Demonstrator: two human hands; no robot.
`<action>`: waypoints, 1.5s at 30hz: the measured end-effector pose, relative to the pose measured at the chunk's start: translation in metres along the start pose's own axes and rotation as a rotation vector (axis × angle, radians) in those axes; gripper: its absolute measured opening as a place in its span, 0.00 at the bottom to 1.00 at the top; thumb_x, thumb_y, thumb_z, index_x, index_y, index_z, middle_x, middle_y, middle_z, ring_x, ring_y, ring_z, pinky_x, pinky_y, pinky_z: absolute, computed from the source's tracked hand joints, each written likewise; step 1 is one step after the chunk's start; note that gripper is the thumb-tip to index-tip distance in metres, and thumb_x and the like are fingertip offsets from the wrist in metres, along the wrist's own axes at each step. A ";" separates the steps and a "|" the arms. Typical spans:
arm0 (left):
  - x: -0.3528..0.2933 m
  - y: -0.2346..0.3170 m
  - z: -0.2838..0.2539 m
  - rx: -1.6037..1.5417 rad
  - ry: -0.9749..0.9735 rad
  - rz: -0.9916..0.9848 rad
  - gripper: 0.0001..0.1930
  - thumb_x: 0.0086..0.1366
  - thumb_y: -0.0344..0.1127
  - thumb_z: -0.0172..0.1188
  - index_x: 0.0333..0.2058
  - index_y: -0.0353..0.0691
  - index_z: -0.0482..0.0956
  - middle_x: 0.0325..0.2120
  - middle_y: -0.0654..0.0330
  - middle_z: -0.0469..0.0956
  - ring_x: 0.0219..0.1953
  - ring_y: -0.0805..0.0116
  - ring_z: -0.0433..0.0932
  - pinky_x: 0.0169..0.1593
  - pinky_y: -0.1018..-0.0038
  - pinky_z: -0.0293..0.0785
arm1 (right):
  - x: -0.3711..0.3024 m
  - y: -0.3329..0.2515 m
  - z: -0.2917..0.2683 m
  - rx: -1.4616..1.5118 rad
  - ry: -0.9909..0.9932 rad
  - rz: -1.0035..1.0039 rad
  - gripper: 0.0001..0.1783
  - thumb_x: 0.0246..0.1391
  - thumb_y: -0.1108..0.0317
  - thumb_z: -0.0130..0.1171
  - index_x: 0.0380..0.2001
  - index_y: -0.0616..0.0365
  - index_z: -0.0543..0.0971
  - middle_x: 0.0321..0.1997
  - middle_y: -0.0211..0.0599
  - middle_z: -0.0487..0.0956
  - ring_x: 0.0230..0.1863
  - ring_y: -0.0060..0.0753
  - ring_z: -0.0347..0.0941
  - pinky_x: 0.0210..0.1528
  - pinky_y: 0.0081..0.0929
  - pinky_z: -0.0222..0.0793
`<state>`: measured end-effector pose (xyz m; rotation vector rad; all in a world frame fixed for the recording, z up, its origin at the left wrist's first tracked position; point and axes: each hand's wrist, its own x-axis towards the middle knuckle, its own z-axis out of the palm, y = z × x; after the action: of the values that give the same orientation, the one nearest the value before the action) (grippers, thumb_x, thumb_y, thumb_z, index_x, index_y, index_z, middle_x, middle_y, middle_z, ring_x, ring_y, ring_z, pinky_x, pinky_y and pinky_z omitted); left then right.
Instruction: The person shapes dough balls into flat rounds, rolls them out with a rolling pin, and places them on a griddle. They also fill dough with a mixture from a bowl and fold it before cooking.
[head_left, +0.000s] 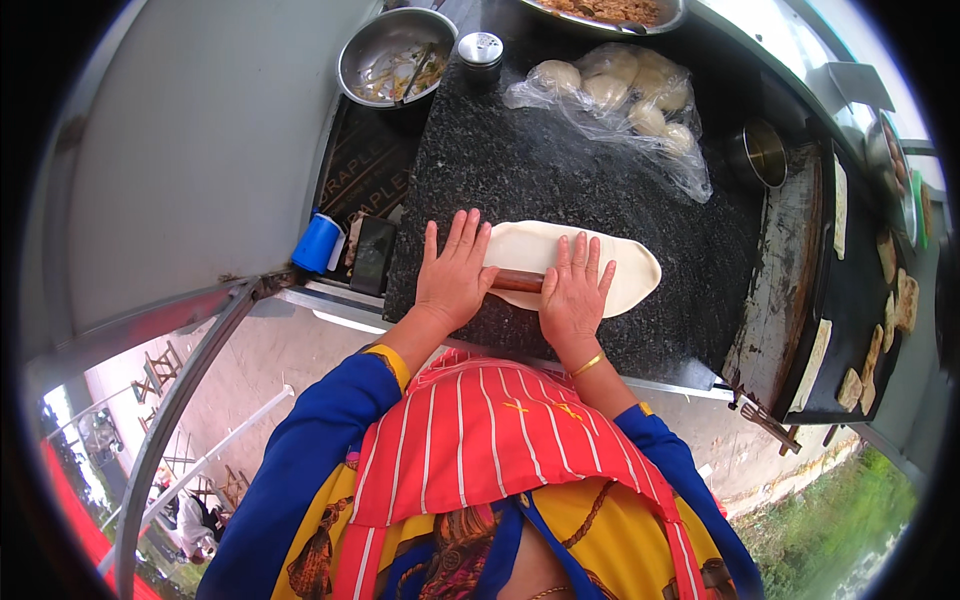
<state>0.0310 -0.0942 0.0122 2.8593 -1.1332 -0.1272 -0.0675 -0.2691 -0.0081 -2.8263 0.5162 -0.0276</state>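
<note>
A flat oval sheet of pale dough [625, 268] lies on the black speckled stone worktop [480, 170], close to its front edge. Across it runs a brown wooden rolling pin [518, 281], whose middle shows between my hands. My left hand [453, 277] rests on the pin's left end, palm down, fingers stretched forward and the thumb along the pin. On the right end lies my right hand [574, 292], also flat, its fingers reaching over the dough. Neither hand is wrapped round the pin; both palms hide its ends.
Dough balls [605, 92] in clear plastic sit at the back, near a shaker [481, 50] and a metal bowl [397, 57]. A phone [375, 255] and blue cup [317, 243] are at left. Right: a metal cup [758, 153], a dark griddle [850, 290] with flatbreads, a slotted spatula [768, 422].
</note>
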 end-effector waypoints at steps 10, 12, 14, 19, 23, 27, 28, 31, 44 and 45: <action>-0.086 -0.015 0.010 -0.266 0.163 0.196 0.22 0.63 0.40 0.53 0.55 0.41 0.68 0.55 0.55 0.67 0.59 0.57 0.62 0.59 0.53 0.52 | -0.083 -0.007 0.007 0.115 0.079 -0.170 0.26 0.56 0.65 0.55 0.58 0.57 0.69 0.62 0.46 0.66 0.66 0.53 0.56 0.65 0.53 0.50; -0.085 -0.013 0.012 -0.346 0.230 0.308 0.16 0.63 0.36 0.50 0.49 0.44 0.72 0.46 0.59 0.72 0.51 0.62 0.68 0.53 0.59 0.59 | -0.088 0.004 0.003 0.178 0.088 -0.203 0.25 0.50 0.70 0.59 0.54 0.57 0.71 0.55 0.46 0.70 0.59 0.54 0.62 0.59 0.51 0.56; -0.071 -0.006 0.024 -0.298 0.320 0.376 0.10 0.62 0.36 0.51 0.41 0.46 0.74 0.35 0.64 0.73 0.41 0.67 0.72 0.45 0.64 0.62 | -0.086 0.020 0.007 0.186 0.053 -0.194 0.25 0.45 0.75 0.63 0.49 0.58 0.72 0.48 0.45 0.74 0.53 0.54 0.68 0.54 0.49 0.62; -0.043 0.018 0.034 -0.289 0.276 0.449 0.11 0.57 0.38 0.59 0.40 0.48 0.74 0.35 0.65 0.73 0.43 0.65 0.72 0.43 0.64 0.65 | -0.061 0.105 0.001 0.084 0.151 -0.390 0.21 0.50 0.67 0.64 0.49 0.60 0.78 0.42 0.48 0.79 0.45 0.50 0.74 0.48 0.45 0.68; -0.015 0.058 0.025 -0.398 0.114 0.422 0.14 0.55 0.36 0.62 0.41 0.46 0.75 0.39 0.63 0.74 0.48 0.62 0.72 0.47 0.63 0.68 | -0.040 0.123 -0.051 0.197 0.104 -0.418 0.20 0.47 0.68 0.64 0.47 0.58 0.79 0.42 0.52 0.77 0.46 0.59 0.70 0.48 0.51 0.64; 0.025 0.093 0.048 -0.424 0.140 0.437 0.17 0.56 0.35 0.61 0.45 0.40 0.74 0.45 0.56 0.72 0.53 0.56 0.69 0.53 0.60 0.67 | -0.010 0.190 -0.026 0.313 0.098 -0.429 0.22 0.49 0.70 0.62 0.49 0.60 0.75 0.49 0.50 0.74 0.52 0.56 0.67 0.55 0.48 0.62; 0.021 0.102 0.048 -0.422 0.155 0.393 0.20 0.57 0.35 0.60 0.49 0.37 0.73 0.51 0.52 0.69 0.57 0.53 0.66 0.58 0.58 0.64 | -0.006 0.190 -0.024 0.295 0.070 -0.419 0.22 0.51 0.69 0.60 0.51 0.61 0.74 0.51 0.51 0.72 0.55 0.55 0.66 0.57 0.48 0.60; 0.041 0.130 0.040 -0.315 0.122 0.345 0.29 0.63 0.39 0.56 0.59 0.28 0.68 0.64 0.43 0.61 0.70 0.49 0.56 0.69 0.54 0.52 | -0.014 0.205 -0.024 0.181 0.110 -0.208 0.24 0.58 0.65 0.55 0.56 0.63 0.72 0.59 0.52 0.69 0.61 0.55 0.62 0.64 0.45 0.56; 0.105 0.145 0.032 -0.052 0.170 -0.074 0.30 0.69 0.45 0.49 0.65 0.35 0.61 0.70 0.50 0.53 0.73 0.56 0.48 0.72 0.50 0.39 | 0.062 0.186 -0.027 -0.060 0.098 0.043 0.29 0.66 0.56 0.45 0.67 0.55 0.63 0.74 0.47 0.56 0.76 0.52 0.43 0.73 0.52 0.42; 0.124 0.141 0.030 -0.035 0.233 -0.095 0.30 0.69 0.45 0.49 0.65 0.35 0.61 0.70 0.50 0.53 0.73 0.56 0.48 0.72 0.49 0.40 | 0.082 0.186 -0.029 -0.065 0.121 0.022 0.30 0.66 0.55 0.46 0.68 0.54 0.61 0.74 0.47 0.55 0.76 0.52 0.43 0.73 0.52 0.41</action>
<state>0.0224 -0.2827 -0.0121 2.8050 -0.9424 0.1750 -0.0567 -0.4727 -0.0312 -2.8948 0.5843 -0.1818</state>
